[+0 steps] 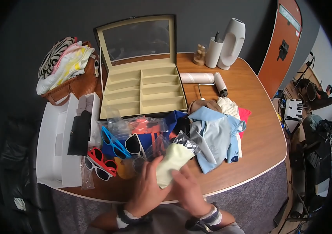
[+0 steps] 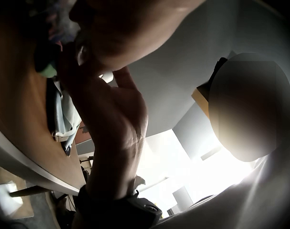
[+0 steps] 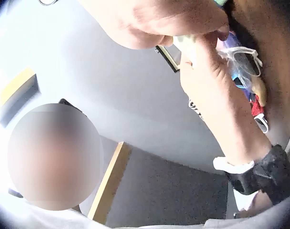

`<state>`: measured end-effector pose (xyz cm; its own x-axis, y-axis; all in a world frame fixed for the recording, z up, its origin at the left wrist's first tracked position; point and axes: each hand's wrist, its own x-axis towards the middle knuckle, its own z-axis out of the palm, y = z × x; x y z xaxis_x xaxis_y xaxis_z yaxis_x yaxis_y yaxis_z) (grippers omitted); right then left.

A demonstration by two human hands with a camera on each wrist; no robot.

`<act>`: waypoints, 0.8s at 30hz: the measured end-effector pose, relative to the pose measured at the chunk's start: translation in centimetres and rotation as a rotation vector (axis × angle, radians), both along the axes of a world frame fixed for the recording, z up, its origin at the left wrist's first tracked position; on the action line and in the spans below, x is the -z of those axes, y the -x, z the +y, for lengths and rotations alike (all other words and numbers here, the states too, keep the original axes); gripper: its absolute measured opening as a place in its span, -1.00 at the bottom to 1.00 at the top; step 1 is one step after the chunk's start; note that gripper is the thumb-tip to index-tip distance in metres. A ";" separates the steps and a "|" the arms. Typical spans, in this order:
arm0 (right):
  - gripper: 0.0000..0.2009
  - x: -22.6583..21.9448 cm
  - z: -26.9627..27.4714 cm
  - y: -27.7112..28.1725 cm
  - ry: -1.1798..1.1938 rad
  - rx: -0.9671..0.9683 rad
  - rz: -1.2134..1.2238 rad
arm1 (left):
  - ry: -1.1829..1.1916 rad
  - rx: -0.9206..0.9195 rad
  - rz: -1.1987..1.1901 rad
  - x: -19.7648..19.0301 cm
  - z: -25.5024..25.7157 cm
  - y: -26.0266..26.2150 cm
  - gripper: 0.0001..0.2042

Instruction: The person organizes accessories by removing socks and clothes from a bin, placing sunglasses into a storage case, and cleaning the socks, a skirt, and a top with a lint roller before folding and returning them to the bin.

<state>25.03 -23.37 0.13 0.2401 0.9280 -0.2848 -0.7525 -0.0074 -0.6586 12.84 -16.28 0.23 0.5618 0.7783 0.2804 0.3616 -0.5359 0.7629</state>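
Both hands hold a pale green rolled cloth (image 1: 173,162) close to the table's front edge. Clear crinkled plastic (image 1: 185,142) sticks out at its far end. My left hand (image 1: 147,189) grips the cloth from the left side, fingers around its edge. From the right, my right hand (image 1: 191,193) pinches its near part, slightly blurred, with the thumb on top. In the right wrist view a bit of the cloth (image 3: 185,44) shows between the hands; the left wrist view is dark there. Just beyond lie white sunglasses (image 1: 134,145) and a light blue shirt (image 1: 211,134).
An open display case (image 1: 142,87) with cream compartments stands at the back. To the left are a white box (image 1: 56,148), a black case (image 1: 79,134), blue sunglasses (image 1: 113,142) and red sunglasses (image 1: 102,159). White vases (image 1: 232,43) and a brown basket (image 1: 72,87) of cloths sit farther back.
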 end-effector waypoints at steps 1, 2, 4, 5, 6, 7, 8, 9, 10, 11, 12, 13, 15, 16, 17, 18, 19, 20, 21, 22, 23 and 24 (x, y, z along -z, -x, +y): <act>-0.52 0.0 0.2 0.1 -0.013 0.013 0.008 | 0.033 0.010 -0.003 0.0 -0.2 0.0 -0.24; -0.53 0.1 0.4 0.1 -0.025 0.026 0.015 | 0.067 0.021 -0.006 0.0 -0.4 0.0 -0.22; -0.54 0.1 0.5 0.1 -0.019 0.030 0.003 | 0.044 0.047 0.002 0.3 -0.4 0.2 -0.17; -0.54 0.1 0.6 0.0 -0.016 0.032 -0.004 | 0.033 0.060 0.006 0.4 -0.3 0.3 -0.14; -0.55 0.3 0.6 0.0 -0.005 0.032 -0.006 | 0.071 0.102 0.010 0.5 -0.3 0.6 -0.13; -0.56 0.6 0.5 -0.2 0.006 0.031 -0.009 | 0.108 0.143 0.014 0.7 -0.3 1.0 -0.12; -0.57 0.9 0.4 -0.3 0.017 0.028 -0.012 | 0.145 0.182 0.019 0.8 -0.2 1.3 -0.11; -0.59 1.0 0.3 -0.5 0.028 0.036 -0.018 | 0.179 0.222 0.044 0.6 -0.1 1.5 -0.12; -0.60 1.2 0.2 -0.6 0.034 0.038 -0.019 | 0.209 0.254 0.074 0.1 0.2 1.8 -0.13; -0.61 1.5 0.3 -0.7 0.036 0.031 -0.016 | 0.237 0.277 0.108 -0.6 0.6 2.2 -0.14; -0.61 1.3 0.1 -0.8 0.060 0.038 0.009 | 0.226 0.312 0.089 -1.4 1.1 2.6 -0.21; -0.62 1.2 0.2 -0.5 0.030 0.085 0.020 | 0.193 0.291 0.039 -1.8 1.6 3.1 -0.32; -0.62 0.6 0.0 -1.0 -0.002 0.070 0.022 | 0.116 0.196 -0.002 -2.1 3.3 4.8 -0.47; -0.61 0.8 -0.2 -1.3 -0.005 0.069 0.036 | -0.043 0.059 -0.064 -3.2 4.5 5.5 -0.62; -0.61 1.2 -0.5 -1.6 -0.005 0.072 0.048 | -0.119 -0.088 -0.110 -3.1 6.1 6.6 -0.70; -0.61 1.4 -0.8 -1.8 -0.005 0.070 0.037 | -0.271 -0.248 -0.021 -4.1 7.7 7.9 -0.77; -0.58 1.6 -0.9 -2.0 0.008 0.060 0.024 | -0.269 -0.404 -0.072 -3.5 9.9 9.1 -0.75; -0.55 1.8 -1.0 -2.2 0.021 0.053 0.009 | -0.347 -0.474 -0.030 -3.6 11.9 10.5 -0.70; -0.52 2.1 -1.2 -2.4 0.034 0.048 -0.006 | -0.422 -0.585 0.117 -3.6 13.3 11.8 -0.67; -0.61 2.6 -1.2 -2.4 -0.015 0.055 0.027 | -0.412 -0.648 0.221 -3.1 14.2 13.2 -0.66; -0.62 2.9 -1.3 -2.4 -0.010 0.055 0.043 | -0.400 -0.709 0.324 -2.7 15.0 14.1 -0.65; -0.62 3.1 -1.4 -2.4 -0.005 0.055 0.058 | -0.332 -0.704 0.361 -2.6 15.4 14.5 -0.62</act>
<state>27.40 -24.78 -2.96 0.2736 0.9154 -0.2951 -0.7885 0.0378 -0.6138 -1.62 -0.87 2.78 0.0775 0.8884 0.4526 0.8842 -0.2710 0.3805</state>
